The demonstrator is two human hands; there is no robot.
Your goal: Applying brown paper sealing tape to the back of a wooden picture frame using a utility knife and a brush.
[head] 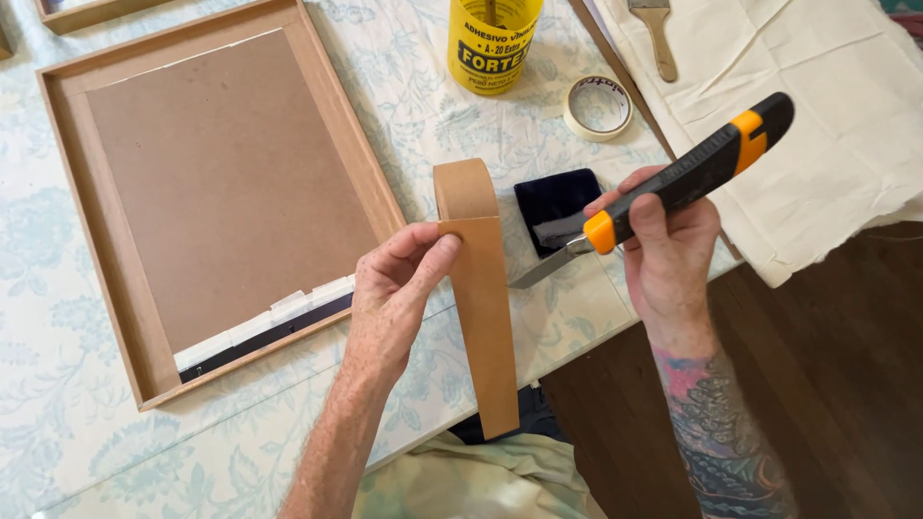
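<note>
My left hand (396,284) pinches a long brown paper strip (486,317), folded over at its top and hanging down past the table's front edge. My right hand (665,248) grips a black and orange utility knife (687,178). Its blade is out and points down-left toward the strip, just short of it. A wooden picture frame (115,279) lies face down to the left, with a brown backing board (216,187) inside and white tape pieces (264,322) along its lower edge.
A yellow glue tub (490,43) stands at the back, with a roll of masking tape (598,108) to its right. A dark blue cloth (556,197) lies behind the knife. A brush (658,34) rests on cream fabric (827,115) at the right. Dark wooden floor (827,384) shows below.
</note>
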